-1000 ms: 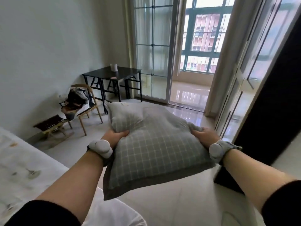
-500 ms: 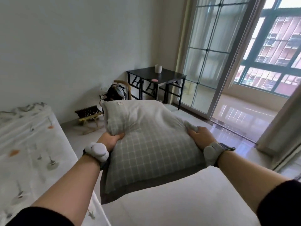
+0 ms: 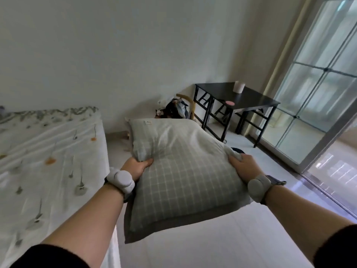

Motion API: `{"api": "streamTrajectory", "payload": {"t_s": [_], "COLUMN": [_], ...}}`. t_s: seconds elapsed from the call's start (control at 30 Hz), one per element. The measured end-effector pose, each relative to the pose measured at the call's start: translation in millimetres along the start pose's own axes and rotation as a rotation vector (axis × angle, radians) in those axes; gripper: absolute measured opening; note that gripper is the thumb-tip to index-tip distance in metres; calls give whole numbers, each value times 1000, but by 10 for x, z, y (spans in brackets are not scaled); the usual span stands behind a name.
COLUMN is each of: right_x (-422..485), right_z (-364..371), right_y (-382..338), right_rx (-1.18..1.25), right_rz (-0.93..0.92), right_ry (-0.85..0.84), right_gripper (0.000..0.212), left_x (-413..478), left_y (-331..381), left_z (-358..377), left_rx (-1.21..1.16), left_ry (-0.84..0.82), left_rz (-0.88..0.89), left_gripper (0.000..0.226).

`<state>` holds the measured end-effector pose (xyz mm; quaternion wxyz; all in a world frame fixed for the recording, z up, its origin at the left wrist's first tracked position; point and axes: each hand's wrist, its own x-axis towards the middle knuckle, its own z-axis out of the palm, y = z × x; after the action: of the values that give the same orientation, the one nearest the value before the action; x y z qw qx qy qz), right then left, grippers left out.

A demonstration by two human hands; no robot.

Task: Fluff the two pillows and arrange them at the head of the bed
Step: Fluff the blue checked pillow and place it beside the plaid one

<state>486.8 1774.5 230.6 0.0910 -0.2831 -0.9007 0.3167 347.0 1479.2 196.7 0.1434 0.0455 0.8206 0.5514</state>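
A grey-green checked pillow with a darker grey border hangs in the air in front of me, above the pale floor. My left hand grips its left side and my right hand grips its right side. Both wrists wear grey bands. The bed, covered by a white sheet with a flower print, fills the left of the view, and the pillow is just off its right edge. A second pillow is not in view.
A black table with a white roll stands at the back right beside glass sliding doors. A wooden chair loaded with bags sits behind the pillow against the wall. Pale floor lies below.
My view has swung left, bringing more of the bed into sight and pushing the window to the right. Both hands keep their hold on the pillow, carried toward the bed side.
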Motion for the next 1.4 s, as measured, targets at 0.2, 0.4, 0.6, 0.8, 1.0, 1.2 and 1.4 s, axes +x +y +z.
{"api": "streamTrajectory", "payload": {"t_s": [0.2, 0.4, 0.6, 0.8, 1.0, 1.2, 1.4], "right_x": [1430, 2227, 2820, 3510, 4068, 4776, 5453], "right_z": [65, 154, 596, 1375, 1895, 2499, 3021], "right_y": [-135, -513, -1042, -1853, -2654, -3351, -3830], "right_rx": [-39, -5, -10, 23, -45, -46, -91], "right_rz": [-113, -289, -408, -488, -532, -523, -576], "right_ry": [-98, -215, -298, -367, -387, -428, -474], "right_gripper": [40, 42, 43, 37, 40, 43, 43], "left_x": [670, 977, 1303, 2130, 2943, 3671, 4379], "left_y": [312, 534, 527, 170, 42, -31, -131], "left_z": [251, 174, -169, -791, -1428, -2004, -2294], "left_rx": [-12, -16, -26, -87, -160, -182, -197], "left_ry": [182, 341, 448, 553, 554, 575, 632], "left_rz": [-125, -135, -148, -217, -241, -265, -318], "left_gripper": [53, 50, 50, 50, 52, 52, 53]}}
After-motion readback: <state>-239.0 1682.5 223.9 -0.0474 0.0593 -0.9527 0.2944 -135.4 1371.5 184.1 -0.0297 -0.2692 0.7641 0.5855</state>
